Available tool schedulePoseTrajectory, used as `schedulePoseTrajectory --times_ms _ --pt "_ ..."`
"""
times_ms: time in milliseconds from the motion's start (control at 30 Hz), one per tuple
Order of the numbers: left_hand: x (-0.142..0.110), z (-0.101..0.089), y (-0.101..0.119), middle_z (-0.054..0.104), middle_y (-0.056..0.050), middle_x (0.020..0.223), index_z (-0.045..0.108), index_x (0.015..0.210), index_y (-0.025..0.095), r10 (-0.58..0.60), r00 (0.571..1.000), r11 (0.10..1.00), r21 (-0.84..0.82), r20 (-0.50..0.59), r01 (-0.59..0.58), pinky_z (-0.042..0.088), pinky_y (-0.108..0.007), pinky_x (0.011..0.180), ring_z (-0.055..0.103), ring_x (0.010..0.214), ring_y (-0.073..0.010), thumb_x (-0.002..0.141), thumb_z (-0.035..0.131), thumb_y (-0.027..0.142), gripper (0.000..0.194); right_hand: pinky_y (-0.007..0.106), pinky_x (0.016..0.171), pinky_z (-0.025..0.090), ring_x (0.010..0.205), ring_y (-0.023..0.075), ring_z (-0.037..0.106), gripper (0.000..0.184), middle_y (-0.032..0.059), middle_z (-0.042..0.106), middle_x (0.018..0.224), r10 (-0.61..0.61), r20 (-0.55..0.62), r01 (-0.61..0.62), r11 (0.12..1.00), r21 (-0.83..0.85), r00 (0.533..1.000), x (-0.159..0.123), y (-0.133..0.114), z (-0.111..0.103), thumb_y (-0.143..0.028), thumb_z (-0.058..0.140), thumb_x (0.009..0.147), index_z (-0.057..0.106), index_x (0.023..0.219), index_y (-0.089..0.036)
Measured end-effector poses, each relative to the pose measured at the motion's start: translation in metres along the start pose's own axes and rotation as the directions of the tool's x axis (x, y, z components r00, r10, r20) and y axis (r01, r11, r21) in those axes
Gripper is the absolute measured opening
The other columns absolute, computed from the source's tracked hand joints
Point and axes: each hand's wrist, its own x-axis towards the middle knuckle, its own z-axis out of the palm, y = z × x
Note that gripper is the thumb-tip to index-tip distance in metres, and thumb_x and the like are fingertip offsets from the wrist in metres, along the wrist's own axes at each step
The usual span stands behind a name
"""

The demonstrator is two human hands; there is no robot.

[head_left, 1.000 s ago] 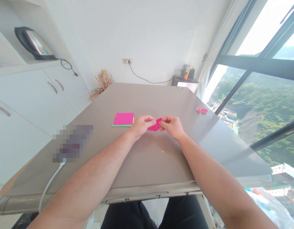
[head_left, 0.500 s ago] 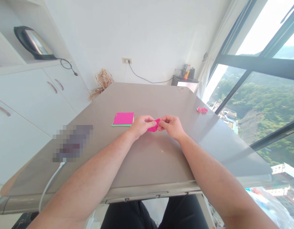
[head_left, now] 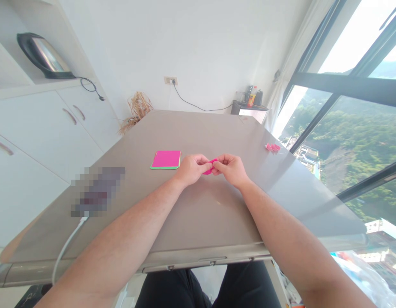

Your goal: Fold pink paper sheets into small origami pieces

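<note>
A small piece of folded pink paper is pinched between both of my hands, over the middle of the table. My left hand grips its left side, thumb on top. From the other side, my right hand holds it with thumb and fingertips, close against the left thumb. Most of the paper is hidden by my fingers, so its exact folds cannot be made out. Left of my left hand lies a stack of square paper, pink on top with a green edge showing below.
Crumpled or folded pink pieces lie near the table's right edge, by the window. At the left, a blurred-out dark object has a white cable running off the front edge. The grey table reaches back towards the wall.
My fingertips and thumbs have drawn closer together on the pink paper, and less of it shows now. The stack and the other things stay where they were.
</note>
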Motion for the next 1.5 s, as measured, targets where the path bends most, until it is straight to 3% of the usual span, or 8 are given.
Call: schedulePoseTrajectory --times_ms 300,567,900,1167,1367,1500 --pt "0.0005 -0.0012 -0.0014 0.075 -0.005 0.075 0.069 0.078 0.017 0.0 1.0 1.0 -0.017 0.029 0.001 0.052 -0.03 0.067 0.069 0.07 -0.0186 0.076 0.074 0.044 0.027 0.032 0.064 0.058 0.062 0.0171 0.069 0.016 0.0036 0.071 0.064 -0.02 0.056 0.017 0.999 0.039 0.998 0.0043 0.007 -0.004 -0.03 0.072 0.075 0.065 0.075 -0.017" --pt "0.0006 -0.0018 -0.001 0.075 -0.005 0.074 0.069 0.078 0.018 0.003 0.999 1.0 -0.024 0.045 -0.002 0.052 -0.03 0.065 0.069 0.069 -0.0185 0.077 0.073 0.042 0.025 0.028 0.063 0.054 0.06 0.0139 0.065 0.015 0.0009 0.069 0.062 -0.065 0.027 0.065 0.998 0.002 0.998 0.0028 0.0068 -0.002 -0.03 0.07 0.075 0.062 0.072 -0.018" --pt "0.0005 -0.0015 -0.0019 0.075 -0.005 0.074 0.07 0.077 0.018 0.006 0.999 1.0 0.01 0.054 -0.006 0.05 -0.029 0.063 0.068 0.067 -0.018 0.078 0.071 0.044 0.026 0.028 0.064 0.052 0.061 0.0146 0.064 0.017 0.0014 0.069 0.062 -0.039 0.011 0.04 0.999 -0.019 0.999 0.0025 0.0063 -0.0026 -0.032 0.073 0.073 0.063 0.07 -0.019" --pt "-0.0008 -0.0034 0.0001 0.076 -0.005 0.077 0.071 0.079 0.017 0.004 0.999 0.999 -0.036 0.031 -0.003 0.052 -0.03 0.071 0.07 0.073 -0.0193 0.079 0.071 0.045 0.028 0.029 0.065 0.052 0.062 0.0144 0.063 0.019 0.0013 0.068 0.062 -0.088 -0.036 0.089 0.996 0.026 0.995 0.0034 0.007 -0.0068 -0.034 0.073 0.074 0.062 0.07 -0.019" --pt "-0.0007 -0.0056 0.0015 0.076 -0.004 0.077 0.071 0.077 0.018 0.023 0.999 0.999 0.038 0.027 -0.024 0.051 -0.03 0.071 0.07 0.074 -0.0192 0.079 0.07 0.042 0.025 0.028 0.064 0.052 0.062 0.0147 0.064 0.017 0.0015 0.069 0.062 -0.022 0.014 0.022 1.0 -0.006 1.0 0.0024 0.0043 -0.0055 -0.034 0.072 0.073 0.064 0.071 -0.019" --pt "-0.0003 -0.0056 0.0023 0.076 -0.004 0.077 0.072 0.078 0.018 0.045 0.999 0.998 0.045 0.025 -0.046 0.051 -0.03 0.073 0.07 0.076 -0.0195 0.079 0.07 0.042 0.024 0.028 0.064 0.051 0.061 0.0143 0.063 0.018 0.0011 0.068 0.061 -0.041 0.008 0.041 0.999 0.005 0.999 0.0019 0.0034 -0.0052 -0.035 0.073 0.072 0.064 0.069 -0.019"
